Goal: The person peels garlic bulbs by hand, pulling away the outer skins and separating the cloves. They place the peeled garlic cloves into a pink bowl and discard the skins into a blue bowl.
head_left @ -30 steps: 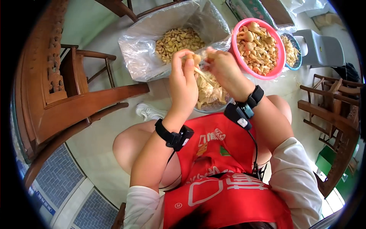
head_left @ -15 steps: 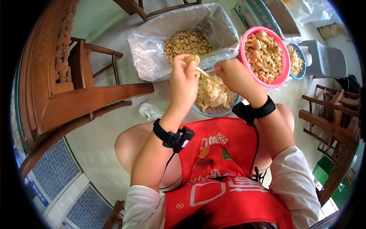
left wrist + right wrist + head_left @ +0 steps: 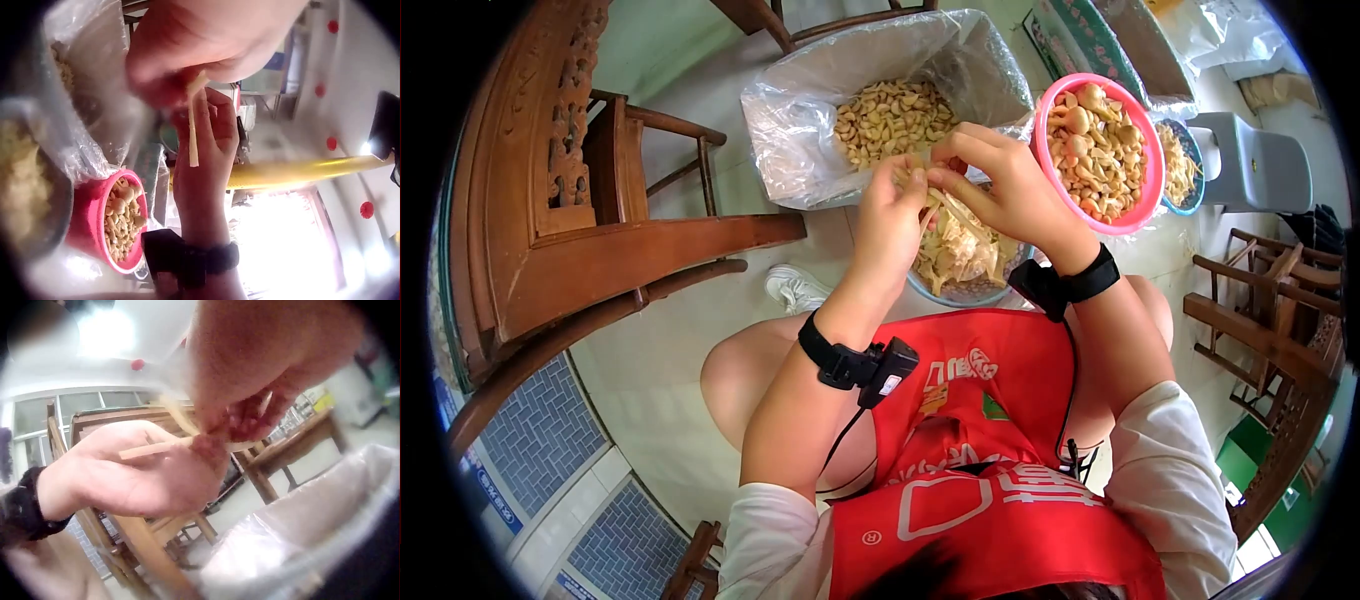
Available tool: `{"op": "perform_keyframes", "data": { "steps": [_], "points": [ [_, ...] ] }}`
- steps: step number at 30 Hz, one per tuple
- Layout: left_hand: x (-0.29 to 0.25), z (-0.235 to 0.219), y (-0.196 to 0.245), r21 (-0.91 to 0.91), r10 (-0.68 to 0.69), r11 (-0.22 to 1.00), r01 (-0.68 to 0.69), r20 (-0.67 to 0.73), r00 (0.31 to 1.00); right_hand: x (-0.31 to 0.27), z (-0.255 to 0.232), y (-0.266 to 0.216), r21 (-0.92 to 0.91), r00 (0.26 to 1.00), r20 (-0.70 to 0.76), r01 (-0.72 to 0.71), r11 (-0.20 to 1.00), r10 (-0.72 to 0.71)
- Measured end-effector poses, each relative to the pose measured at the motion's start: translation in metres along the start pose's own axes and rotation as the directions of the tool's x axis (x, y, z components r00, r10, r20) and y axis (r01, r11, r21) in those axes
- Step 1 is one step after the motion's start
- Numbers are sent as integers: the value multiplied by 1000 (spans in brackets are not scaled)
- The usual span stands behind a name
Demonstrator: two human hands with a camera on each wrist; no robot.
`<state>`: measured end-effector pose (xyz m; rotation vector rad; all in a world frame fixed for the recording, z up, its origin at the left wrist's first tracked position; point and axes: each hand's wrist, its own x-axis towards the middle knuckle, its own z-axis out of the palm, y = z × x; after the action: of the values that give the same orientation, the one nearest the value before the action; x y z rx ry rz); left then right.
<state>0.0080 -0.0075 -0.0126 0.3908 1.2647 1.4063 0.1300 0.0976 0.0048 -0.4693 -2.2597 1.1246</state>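
Both hands meet over a bowl heaped with pale, stringy peelings. My left hand pinches a pale mushroom, mostly covered by the fingers; in the earlier frames its round tan cap shows. Close against it, my right hand has thumb and fingers pinched together on the mushroom's stalk end. A thin pale strip hangs from between the fingers in the left wrist view. Seen from the right wrist, another pale strip lies across the left palm.
Beyond the hands stands a plastic-lined box with mushroom pieces in it. To the right are a pink basin of mushrooms, a blue bowl and a grey stool. Wooden furniture flanks the left.
My right hand swung away to the right from the mushroom, then came back to meet my left hand. The left hand kept its hold and the cap has become hidden.
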Motion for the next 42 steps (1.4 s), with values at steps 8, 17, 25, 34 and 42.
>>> {"op": "perform_keyframes", "data": {
  "steps": [8,17,25,34,42],
  "points": [
    [2,-6,3,-241,-165,958,156,-14,986,-3,7,-2,-54,976,-54,207,977,-209],
    [5,-3,0,206,32,979,5,-173,984,3,4,29,438,734,-298,-463,771,610],
    [9,-7,-13,449,228,877,-170,-79,970,2,10,9,324,917,-48,-360,875,395],
    [2,-1,-11,710,421,632,-310,22,907,-6,13,8,227,964,13,-261,938,265],
    [3,-3,-8,604,463,678,-419,92,881,-10,16,10,553,866,70,-447,703,495]
  ]
}}
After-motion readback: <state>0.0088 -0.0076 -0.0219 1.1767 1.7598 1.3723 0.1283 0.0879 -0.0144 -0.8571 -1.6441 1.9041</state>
